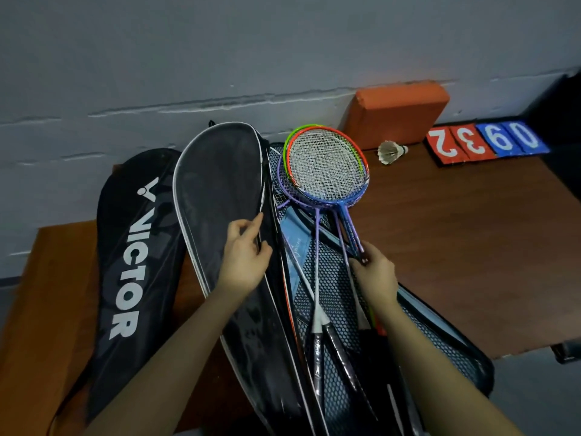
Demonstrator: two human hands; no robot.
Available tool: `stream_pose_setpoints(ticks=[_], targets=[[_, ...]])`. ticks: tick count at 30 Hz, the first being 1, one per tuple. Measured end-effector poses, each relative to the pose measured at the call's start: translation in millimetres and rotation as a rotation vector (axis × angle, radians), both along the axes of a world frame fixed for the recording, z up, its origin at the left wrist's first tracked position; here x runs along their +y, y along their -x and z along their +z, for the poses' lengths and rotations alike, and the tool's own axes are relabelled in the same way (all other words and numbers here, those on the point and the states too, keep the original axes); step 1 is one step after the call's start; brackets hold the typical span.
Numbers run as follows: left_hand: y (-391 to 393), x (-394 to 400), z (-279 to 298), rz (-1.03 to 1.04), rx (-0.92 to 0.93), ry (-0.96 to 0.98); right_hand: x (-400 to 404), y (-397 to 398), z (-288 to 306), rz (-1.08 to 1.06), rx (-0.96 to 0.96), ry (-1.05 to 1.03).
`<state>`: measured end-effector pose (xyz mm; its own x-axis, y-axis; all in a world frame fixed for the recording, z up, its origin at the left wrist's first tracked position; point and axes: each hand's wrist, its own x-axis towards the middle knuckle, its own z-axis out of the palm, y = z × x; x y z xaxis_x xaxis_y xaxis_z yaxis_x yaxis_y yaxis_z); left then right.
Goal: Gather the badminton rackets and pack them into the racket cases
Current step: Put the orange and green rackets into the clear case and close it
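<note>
An open black racket case (217, 190) with white piping stands propped on the wooden bench. My left hand (243, 256) pinches its flap edge by the zipper. Several rackets (327, 165) with orange, green, blue and purple frames lie stacked over the case's mesh-lined lower half (440, 350). My right hand (375, 275) grips their bundled shafts, heads pointing toward the wall. One purple racket's shaft lies apart, just left of the gripped bundle. A second black case (132, 247) marked VICTOR lies shut to the left.
A shuttlecock (391, 151) lies on the brown bench (471, 247) near an orange foam block (396, 114) against the grey wall. A flip scoreboard (484, 141) with red and blue number cards sits at the right. The bench's front edge drops off at lower right.
</note>
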<state>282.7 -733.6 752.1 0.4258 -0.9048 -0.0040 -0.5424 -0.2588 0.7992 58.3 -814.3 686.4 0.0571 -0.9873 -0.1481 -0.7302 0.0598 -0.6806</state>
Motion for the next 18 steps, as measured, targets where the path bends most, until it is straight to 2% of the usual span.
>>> stream_pose_setpoints(ticks=[5, 7, 11, 13, 16, 18], targets=[[-3, 3, 0, 0.031, 0.002, 0.004, -14, -8, 0, 0.022, 0.141, -0.060], [-5, 5, 2, 0.035, 0.010, 0.006, -19, -9, 0, 0.005, 0.107, -0.061], [-9, 8, 3, 0.038, 0.007, 0.010, -23, -2, 3, -0.072, -0.204, -0.181], [-10, 9, 4, 0.045, -0.002, 0.004, -22, 3, 2, -0.056, -0.370, -0.321], [-12, 11, 7, 0.055, 0.006, 0.002, -20, 0, 10, -0.121, -0.774, -0.612], [-13, 14, 9, 0.059, 0.016, 0.004, -18, -6, 21, -0.153, -0.894, -0.713]])
